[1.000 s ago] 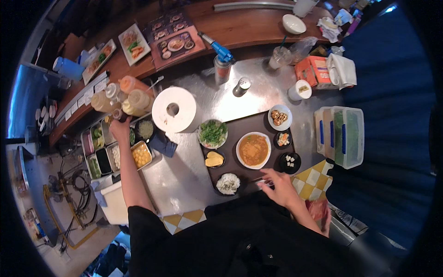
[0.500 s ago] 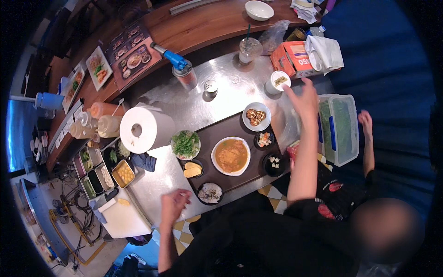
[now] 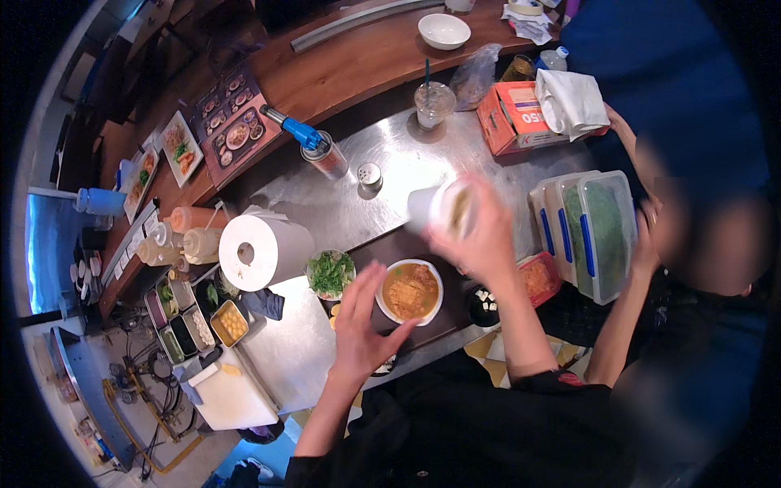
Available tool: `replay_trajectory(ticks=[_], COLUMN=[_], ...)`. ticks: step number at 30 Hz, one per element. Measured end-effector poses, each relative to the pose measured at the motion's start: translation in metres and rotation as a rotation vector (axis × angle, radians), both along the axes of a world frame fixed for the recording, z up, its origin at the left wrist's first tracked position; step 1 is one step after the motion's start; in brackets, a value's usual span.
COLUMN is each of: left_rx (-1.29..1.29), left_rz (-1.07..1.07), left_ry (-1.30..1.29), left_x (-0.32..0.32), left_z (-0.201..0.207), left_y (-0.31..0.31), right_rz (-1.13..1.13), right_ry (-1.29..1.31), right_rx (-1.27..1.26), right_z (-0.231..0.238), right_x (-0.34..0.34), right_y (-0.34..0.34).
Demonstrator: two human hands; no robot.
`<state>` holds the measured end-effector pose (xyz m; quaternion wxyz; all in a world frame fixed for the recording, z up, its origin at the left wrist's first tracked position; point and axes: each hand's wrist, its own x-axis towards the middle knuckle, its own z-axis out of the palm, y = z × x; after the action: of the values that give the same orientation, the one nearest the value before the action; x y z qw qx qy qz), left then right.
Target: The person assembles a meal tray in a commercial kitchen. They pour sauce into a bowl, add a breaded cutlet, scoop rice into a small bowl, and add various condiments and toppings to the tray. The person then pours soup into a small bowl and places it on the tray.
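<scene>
My right hand (image 3: pixel 480 232) is wrapped round a white tub (image 3: pixel 424 210), holding it tilted above the far part of the dark tray (image 3: pixel 389 249); both are blurred. My left hand (image 3: pixel 362 329) hovers over the tray's near left part, fingers spread and thumb out. Between them a white bowl of orange-brown soup (image 3: pixel 409 291) stands on the tray. Beside it are a bowl of chopped greens (image 3: pixel 331 274) and a black bowl with white cubes (image 3: pixel 483 305). My left hand mostly hides the rice bowl (image 3: pixel 386 366). The right hand and tub cover the tray's far right dishes.
A co-worker's hand (image 3: pixel 645 236) touches stacked clear containers (image 3: pixel 606 236) with blue latches. Near them is a red-rimmed tray of orange food (image 3: pixel 537 278). A paper roll (image 3: pixel 264 250), blue-headed torch (image 3: pixel 321 150), shaker (image 3: pixel 369 176) and cutting board (image 3: pixel 236 398) stand around the tray.
My right hand has taken hold of the white tub and carried it left over the tray. My left hand has moved right and up. More clear containers stand at the right, with the co-worker's hand there.
</scene>
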<state>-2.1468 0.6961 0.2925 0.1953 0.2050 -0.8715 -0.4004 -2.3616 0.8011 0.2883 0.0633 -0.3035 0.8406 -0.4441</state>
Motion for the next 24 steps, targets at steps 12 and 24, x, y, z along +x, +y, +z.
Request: replay_trajectory(ticks=[12, 24], left_rx=[0.150, 0.350], left_rz=[-0.226, -0.636], left_ry=[0.032, 0.193], left_x=[0.108, 0.130], left_z=[0.014, 0.029], left_y=[0.008, -0.011], right_rz=[0.511, 0.361], right_ry=[-0.635, -0.427], right_rx=[-0.106, -0.190], right_z=[0.054, 0.055], right_x=[0.152, 0.213], right_y=[0.070, 0.074])
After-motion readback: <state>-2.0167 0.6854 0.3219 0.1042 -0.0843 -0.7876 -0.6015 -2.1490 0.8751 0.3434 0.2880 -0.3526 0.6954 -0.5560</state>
